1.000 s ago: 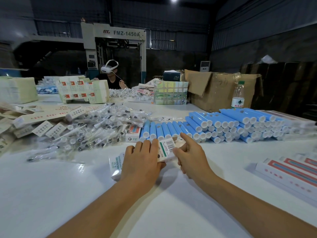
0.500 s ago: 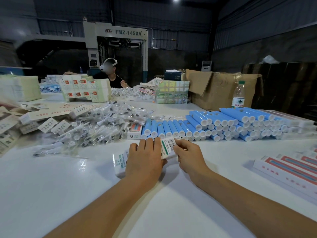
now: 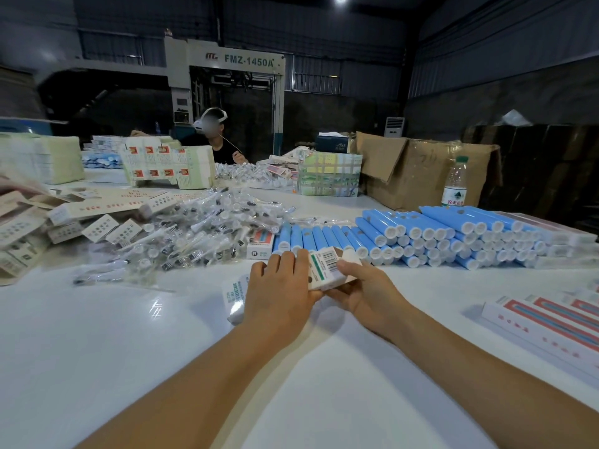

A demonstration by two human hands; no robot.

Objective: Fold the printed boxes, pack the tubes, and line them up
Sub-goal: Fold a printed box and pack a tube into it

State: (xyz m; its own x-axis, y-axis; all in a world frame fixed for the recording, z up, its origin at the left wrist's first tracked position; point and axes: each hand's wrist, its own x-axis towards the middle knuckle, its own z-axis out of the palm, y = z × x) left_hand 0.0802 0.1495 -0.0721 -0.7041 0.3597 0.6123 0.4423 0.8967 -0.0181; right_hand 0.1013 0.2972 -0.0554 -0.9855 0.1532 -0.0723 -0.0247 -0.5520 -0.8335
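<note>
Only a few bits are actually legible: the big grey machine at the back says "FMZ-1450A" across its top beam; the printed box under the hands shows "ELECTRIC" on its near end, plus a barcode; the water bottle label has Chinese characters, too small for me to read.

Table: smooth white top, glossy, lamp glare on it. Box in hands: printed card, slight sheen. Behind box, tubes: smooth blue plastic, white caps. Left of tubes, heap of clear crinkly plastic sachets. Further left, flat cartons: matt pale card. Behind tubes, carton: rough brown cardboard, shiny tape; bottle: clear plastic.
</note>
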